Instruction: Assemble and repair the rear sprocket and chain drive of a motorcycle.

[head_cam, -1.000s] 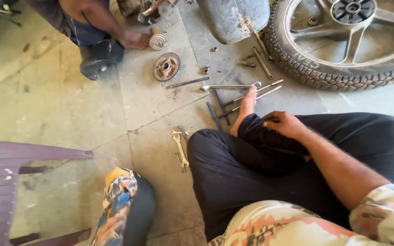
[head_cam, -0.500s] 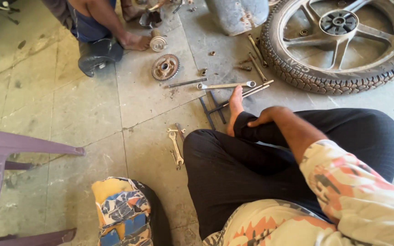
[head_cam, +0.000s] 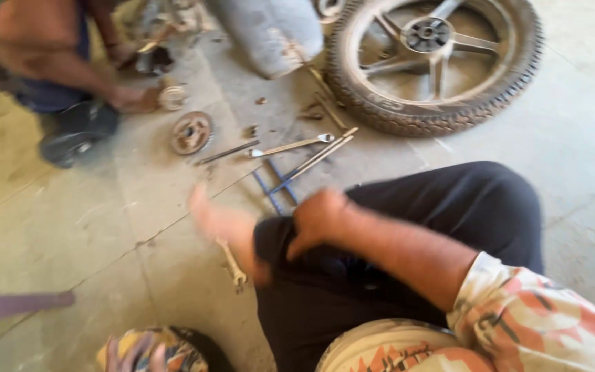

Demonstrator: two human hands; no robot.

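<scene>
Right hand [head_cam: 318, 219] rests curled, gripping nothing, on a black-trousered leg [head_cam: 408, 207]; wrench [head_cam: 232, 263] lies nearby on the floor [head_cam: 105, 227]; left hand [head_cam: 132, 355] blurred, grip unclear.

Black trousers [head_cam: 408, 227], short patterned orange-and-cream sleeve [head_cam: 538, 317], bare forearm.

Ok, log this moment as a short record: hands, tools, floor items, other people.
right hand: right hand rests on the black trouser leg, holds nothing
left hand: left hand at the lower edge, blurred
tools: wrench by the bare foot; long rods on the concrete floor
floor items: wheel, round metal part
other people: a co-worker's hand, upper left
</scene>
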